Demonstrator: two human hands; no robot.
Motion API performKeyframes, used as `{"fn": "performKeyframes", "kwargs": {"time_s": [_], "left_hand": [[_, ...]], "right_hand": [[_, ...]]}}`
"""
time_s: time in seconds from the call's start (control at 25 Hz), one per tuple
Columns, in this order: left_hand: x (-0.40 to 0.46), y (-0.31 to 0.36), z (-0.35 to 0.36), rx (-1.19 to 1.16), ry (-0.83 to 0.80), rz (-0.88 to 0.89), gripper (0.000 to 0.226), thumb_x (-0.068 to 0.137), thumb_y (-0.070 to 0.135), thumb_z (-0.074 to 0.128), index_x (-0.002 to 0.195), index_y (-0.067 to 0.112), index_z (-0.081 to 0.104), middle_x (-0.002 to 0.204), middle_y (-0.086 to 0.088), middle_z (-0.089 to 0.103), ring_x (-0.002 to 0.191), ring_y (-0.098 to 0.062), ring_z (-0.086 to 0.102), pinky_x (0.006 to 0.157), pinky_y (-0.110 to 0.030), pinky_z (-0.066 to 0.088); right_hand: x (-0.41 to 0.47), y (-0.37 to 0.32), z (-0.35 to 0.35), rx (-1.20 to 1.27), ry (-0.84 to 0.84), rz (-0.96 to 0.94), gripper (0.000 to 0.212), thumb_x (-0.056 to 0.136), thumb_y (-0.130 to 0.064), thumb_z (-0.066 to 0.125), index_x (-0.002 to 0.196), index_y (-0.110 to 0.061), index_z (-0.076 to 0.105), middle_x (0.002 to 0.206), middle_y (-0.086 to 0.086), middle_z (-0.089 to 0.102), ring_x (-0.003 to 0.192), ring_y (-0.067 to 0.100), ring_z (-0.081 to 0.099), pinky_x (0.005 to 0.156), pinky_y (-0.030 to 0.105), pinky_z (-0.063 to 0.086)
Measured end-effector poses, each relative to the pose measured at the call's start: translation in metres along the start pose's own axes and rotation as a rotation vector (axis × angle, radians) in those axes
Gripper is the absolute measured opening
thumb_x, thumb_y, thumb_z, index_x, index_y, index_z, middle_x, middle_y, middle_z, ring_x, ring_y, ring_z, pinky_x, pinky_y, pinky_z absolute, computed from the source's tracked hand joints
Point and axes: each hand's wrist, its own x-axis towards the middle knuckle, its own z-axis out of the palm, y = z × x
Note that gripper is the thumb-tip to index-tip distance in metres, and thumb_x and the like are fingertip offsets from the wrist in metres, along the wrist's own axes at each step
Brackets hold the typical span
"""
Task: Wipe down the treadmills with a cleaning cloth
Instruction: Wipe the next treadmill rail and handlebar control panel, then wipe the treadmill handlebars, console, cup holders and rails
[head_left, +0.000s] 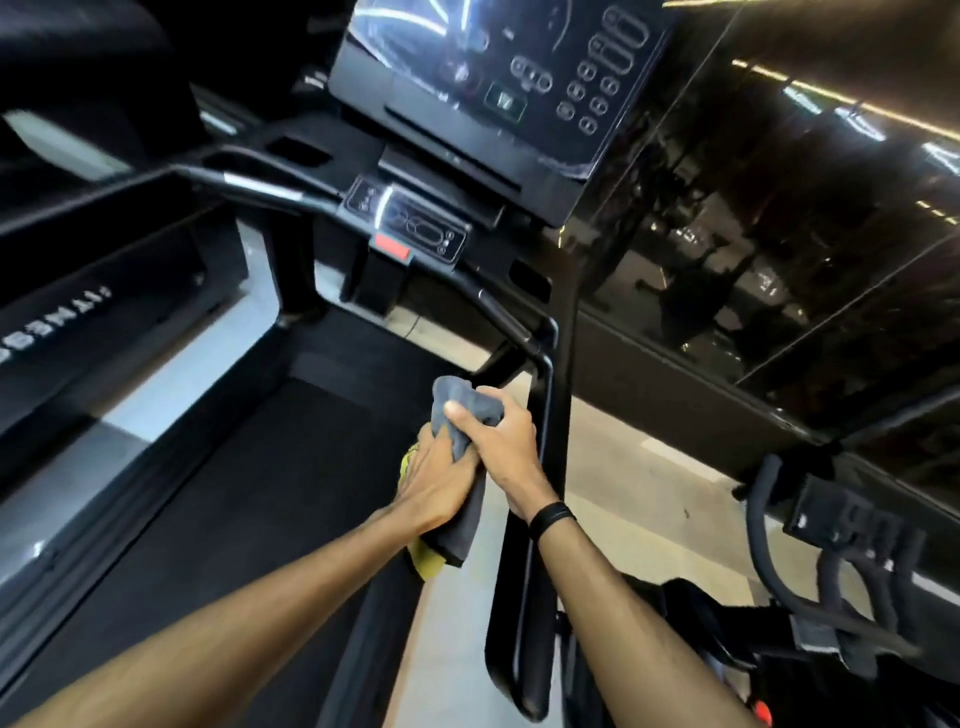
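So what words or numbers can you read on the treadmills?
"ITNESS", upside down and cut off, on the side of the neighbouring treadmill.
Console buttons and big digit outlines: too blurred to read.
Small handlebar control panel: symbols too small to read.
Red tab: no text visible.

Grey cloth (460, 415) in my hands: soft, matt, napped. Treadmill handrail (540, 441): smooth black, slight sheen. Console panel (498, 78): glossy, reflective. Belt (249, 493): matt black.

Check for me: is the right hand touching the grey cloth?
Touching. The head view shows the right hand with its thumb and fingers curled around the grey cloth.
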Motion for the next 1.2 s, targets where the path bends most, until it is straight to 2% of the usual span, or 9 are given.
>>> {"fn": "performKeyframes", "kwargs": {"time_s": [0.24,0.44,0.6,0.68,0.76,0.84,0.96,1.08,1.2], "left_hand": [[0.000,0.049,-0.078,0.075,-0.080,0.163,0.095,0.065,0.065,0.062,0.145,0.021,0.036,0.131,-0.010,0.050,0.127,-0.028,0.048,0.102,-0.047,0.047],[-0.002,0.079,-0.142,0.100,-0.068,0.230,0.152,0.047,0.075,0.081,0.157,0.020,-0.008,0.163,-0.001,0.008,0.151,-0.023,0.008,0.122,-0.051,0.022],[-0.003,0.107,-0.178,0.251,0.008,0.422,0.131,0.044,0.081,0.078,0.152,0.038,0.015,0.163,0.008,0.005,0.151,-0.014,0.002,0.122,-0.046,0.016],[-0.003,0.127,-0.196,0.320,0.069,0.554,0.108,0.045,0.077,0.077,0.138,0.034,0.042,0.152,0.005,0.036,0.143,-0.012,0.027,0.117,-0.041,0.027],[-0.003,0.148,-0.214,0.335,0.123,0.650,0.074,0.048,0.069,0.078,0.110,0.032,0.061,0.113,0.014,0.064,0.108,-0.009,0.058,0.097,-0.038,0.047],[-0.001,0.166,-0.226,0.314,0.089,0.659,0.044,0.050,0.064,0.079,0.080,0.034,0.065,0.074,0.020,0.066,0.071,-0.002,0.060,0.069,-0.032,0.049],[-0.001,0.182,-0.238,0.223,-0.097,0.622,0.032,0.060,0.058,0.081,0.073,0.030,0.071,0.063,0.013,0.060,0.058,-0.004,0.052,0.058,-0.024,0.044],[-0.005,0.192,-0.241,0.266,-0.210,0.515,0.054,0.081,0.063,0.071,0.052,0.019,0.057,0.054,0.011,0.046,0.049,-0.007,0.044,0.050,-0.018,0.034],[-0.009,0.191,-0.242,0.288,-0.324,0.321,0.048,0.093,0.061,0.047,0.064,0.036,0.077,0.070,0.021,0.072,0.070,0.008,0.068,0.061,-0.003,0.045]], "right_hand": [[-0.006,-0.074,-0.007,-0.036,-0.072,-0.227,0.030,0.082,-0.001,0.078,0.110,-0.006,0.071,0.108,0.009,0.074,0.100,0.017,0.068,0.090,0.023,0.054],[-0.012,-0.133,-0.025,-0.211,-0.089,-0.446,0.026,0.082,-0.008,0.079,0.108,-0.010,0.075,0.102,0.003,0.075,0.101,0.014,0.067,0.093,0.025,0.050],[-0.014,-0.175,-0.040,-0.267,-0.124,-0.554,0.017,0.081,-0.013,0.082,0.097,-0.013,0.076,0.083,-0.004,0.071,0.081,0.007,0.058,0.080,0.024,0.047],[-0.016,-0.194,-0.052,-0.268,-0.164,-0.609,0.013,0.081,-0.010,0.081,0.093,-0.009,0.076,0.082,0.002,0.071,0.075,0.003,0.056,0.075,0.024,0.047],[-0.016,-0.209,-0.066,-0.254,-0.170,-0.649,0.011,0.082,-0.006,0.080,0.092,-0.005,0.075,0.081,0.006,0.071,0.071,0.000,0.054,0.069,0.021,0.045],[-0.016,-0.220,-0.079,-0.238,-0.148,-0.676,0.010,0.084,-0.004,0.078,0.093,-0.003,0.074,0.077,-0.001,0.067,0.064,-0.006,0.051,0.064,0.012,0.040],[-0.018,-0.229,-0.092,-0.196,-0.107,-0.718,0.009,0.085,-0.001,0.076,0.094,0.000,0.073,0.078,-0.004,0.067,0.066,-0.007,0.053,0.066,0.011,0.040],[-0.017,-0.234,-0.102,-0.151,-0.078,-0.753,0.011,0.086,0.001,0.074,0.098,0.002,0.074,0.090,0.010,0.073,0.080,0.006,0.059,0.078,0.021,0.047],[-0.018,-0.237,-0.105,-0.128,-0.112,-0.754,0.011,0.087,0.001,0.074,0.098,0.000,0.074,0.090,0.005,0.072,0.082,0.006,0.061,0.079,0.020,0.048]]}}
